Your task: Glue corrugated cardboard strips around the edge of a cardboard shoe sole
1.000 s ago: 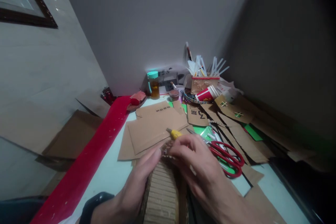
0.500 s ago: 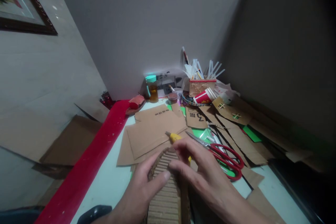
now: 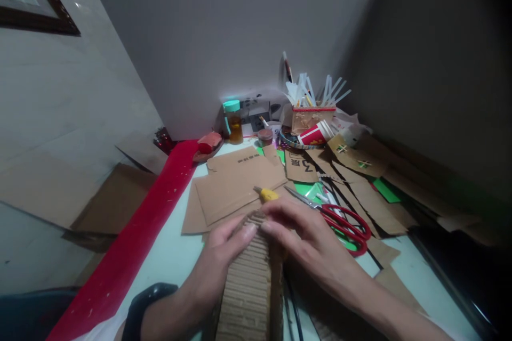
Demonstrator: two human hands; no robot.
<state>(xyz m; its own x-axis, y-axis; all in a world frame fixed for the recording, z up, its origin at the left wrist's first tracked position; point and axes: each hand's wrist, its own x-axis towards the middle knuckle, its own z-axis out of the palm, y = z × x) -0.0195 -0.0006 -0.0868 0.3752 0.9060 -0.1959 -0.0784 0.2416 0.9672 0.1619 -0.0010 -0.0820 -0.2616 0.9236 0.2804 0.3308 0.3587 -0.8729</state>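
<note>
A ridged piece of corrugated cardboard [image 3: 246, 282] with a rounded far end stretches from the bottom edge toward the middle of the table. My left hand [image 3: 224, 248] grips its left side near that end, thumb lying on the ridges. On the other side my right hand [image 3: 298, 229] pinches the tip, thumb on top; its other fingers are partly hidden. Just beyond the right hand lies a yellow-handled tool [image 3: 268, 194] with a pointed tip, its handle partly covered. Red-handled scissors [image 3: 346, 224] rest to the right, blades pointing away to the left.
Flat cardboard sheets [image 3: 240, 181] lie ahead, with more cardboard strips [image 3: 360, 194] at the right. At the back stand a teal-lidded bottle [image 3: 234, 123], a box of white sticks [image 3: 313, 119] and a tipped red paper cup [image 3: 314, 134]. A red cloth strip [image 3: 140, 240] runs along the left edge.
Both hands have closed in at the rounded tip of the cardboard, the left thumb sliding farther up it. The whole view has shifted slightly, and more of the left wrist's dark band shows.
</note>
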